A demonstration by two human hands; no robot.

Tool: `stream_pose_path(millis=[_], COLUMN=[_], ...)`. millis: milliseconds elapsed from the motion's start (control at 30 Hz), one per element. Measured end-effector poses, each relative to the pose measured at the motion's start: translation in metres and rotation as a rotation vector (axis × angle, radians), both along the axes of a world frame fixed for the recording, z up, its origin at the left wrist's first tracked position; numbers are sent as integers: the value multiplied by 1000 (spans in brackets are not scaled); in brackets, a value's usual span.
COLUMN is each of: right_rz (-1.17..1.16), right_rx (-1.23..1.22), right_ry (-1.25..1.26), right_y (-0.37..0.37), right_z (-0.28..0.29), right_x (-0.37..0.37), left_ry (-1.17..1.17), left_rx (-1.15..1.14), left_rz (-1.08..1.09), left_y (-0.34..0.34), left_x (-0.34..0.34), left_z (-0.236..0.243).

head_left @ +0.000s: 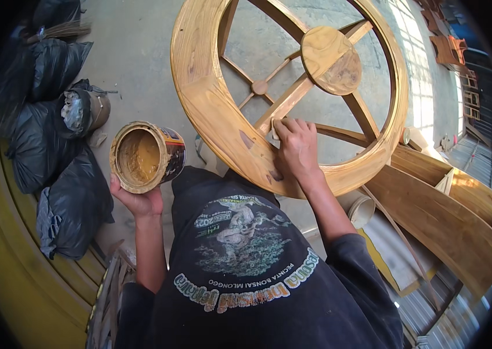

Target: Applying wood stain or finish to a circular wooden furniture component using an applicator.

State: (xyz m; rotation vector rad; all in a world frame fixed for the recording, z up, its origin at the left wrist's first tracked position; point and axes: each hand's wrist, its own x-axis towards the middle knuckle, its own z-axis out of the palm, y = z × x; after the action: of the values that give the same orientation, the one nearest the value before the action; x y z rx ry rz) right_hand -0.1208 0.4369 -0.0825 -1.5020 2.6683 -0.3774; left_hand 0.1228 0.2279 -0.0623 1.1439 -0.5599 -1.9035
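My left hand [141, 200] is closed round the underside of an open tin can [167, 154], tilted so its mouth faces me. Inside lies an orange-brown paste [142, 156], and dried smears crust the rim. My right hand [299, 148] pinches a small pale piece [275, 129], perhaps a scraper or pad, at the inner edge of a round wooden table frame [199, 99]. That piece touches the wood where a spoke [285, 104] meets the ring. Dark patches [247, 139] mark the ring left of my right hand. A wooden disc [332, 60] joins the spokes at the centre.
Black plastic bags [74, 198] are heaped at the left, with a broom head [63, 30] above them. Curved wooden boards [437, 215] stand at the right, near a white bucket [362, 211]. Wooden chairs [449, 51] line the far right of the concrete floor [135, 64].
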Motion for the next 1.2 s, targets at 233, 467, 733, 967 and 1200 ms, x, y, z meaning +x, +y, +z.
stream_pose_path(millis=[233,467,733,967,1200], right_rz=[-568,67,196,212,83], right_rx=[-456,-524,-16,-302,-299], right_ry=[-968,-594,-580,-702,-472], right_y=[-13,-81,-114,-102,-95], right_z=[70,147,117,88,126], right_x=[23,79,89,100,90], left_ry=[65,-30,-96,-128,-21], left_rx=[-279,-521,-685,-701,-598], left_rz=[-262,-391,-488,-521,-508], left_y=[-11,-15,4,12,6], left_x=[6,-8,-16,-17,-26], left_z=[-9,2,23,23,11])
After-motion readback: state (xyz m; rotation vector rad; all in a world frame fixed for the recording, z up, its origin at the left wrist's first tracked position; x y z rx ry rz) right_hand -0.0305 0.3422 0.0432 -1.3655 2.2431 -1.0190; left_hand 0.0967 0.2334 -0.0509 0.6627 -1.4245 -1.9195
